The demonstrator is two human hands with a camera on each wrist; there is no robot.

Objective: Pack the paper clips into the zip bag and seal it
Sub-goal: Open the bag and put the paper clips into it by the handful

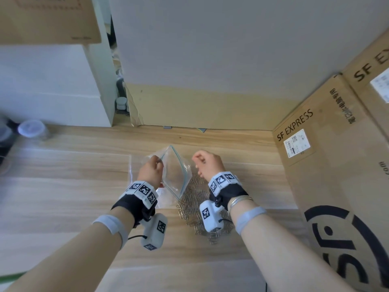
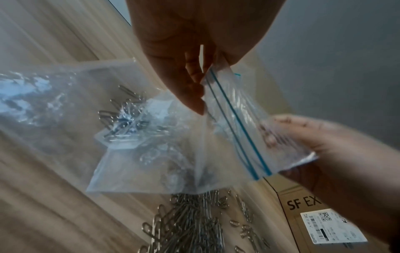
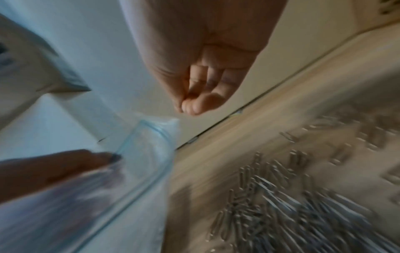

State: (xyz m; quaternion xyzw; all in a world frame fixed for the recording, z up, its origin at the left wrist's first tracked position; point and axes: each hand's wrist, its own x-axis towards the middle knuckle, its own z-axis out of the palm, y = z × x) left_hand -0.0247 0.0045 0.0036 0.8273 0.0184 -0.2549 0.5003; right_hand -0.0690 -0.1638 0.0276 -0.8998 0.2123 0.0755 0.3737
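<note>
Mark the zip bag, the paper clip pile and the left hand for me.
zip bag [image 1: 175, 175], head view, on its clear open mouth.
paper clip pile [image 2: 190, 229], left wrist view, on the heap's middle.
left hand [image 1: 150, 171], head view, on the back of the hand.

We hold both forearms forward, wrists raised. Our left hand [image 1: 150, 170] pinches something thin between the thumb and fingers [image 2: 192, 95]. Our right hand [image 1: 207, 163] is just beside it, fingers curled inward, thumb against the fingertips [image 3: 195, 105].
</note>
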